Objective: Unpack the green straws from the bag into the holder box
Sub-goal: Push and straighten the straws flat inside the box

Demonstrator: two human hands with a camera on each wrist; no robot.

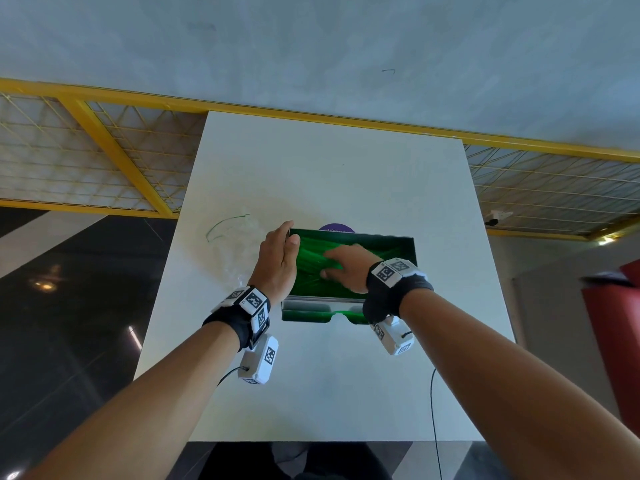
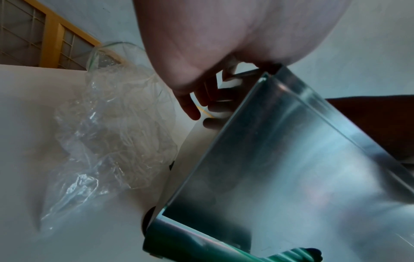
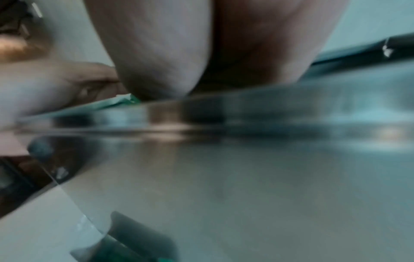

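As we look down from the head camera, we see a white bench [image 1: 332, 375] with a shiny metal holder box [image 1: 412, 247] standing on it, open at the top and full of green straws [image 1: 374, 244]. Our left hand [image 1: 277, 261] stands edge-up against the box's left wall, fingers straight and together, thumb over the rim. Our right hand [image 1: 346, 266] reaches down into the box, fingers spread flat on the straws; we cannot tell whether it grips any of them. A tray at the box's near foot shows green as well. Left of the box, a crumpled clear plastic bag [image 1: 232, 244] lies on the bench, apart from both hands, with no straws visible in it. A purple disc [image 1: 336, 227] peeks out behind the box.

From the left wrist camera, we see the left hand's [image 2: 201, 53] palm from below, its fingers [image 2: 190, 106] straight beside the box's [image 2: 291, 159] far corner. The bag [image 2: 116, 133] lies slack on the bench [image 2: 33, 106], just beside the box but not touching the hand.

From the right wrist camera, the picture is blurred. We see the heel of the right hand [image 3: 168, 53] just above the box's [image 3: 224, 168] metal wall, with a sliver of green [image 3: 125, 100] at the rim. The fingers are hidden.
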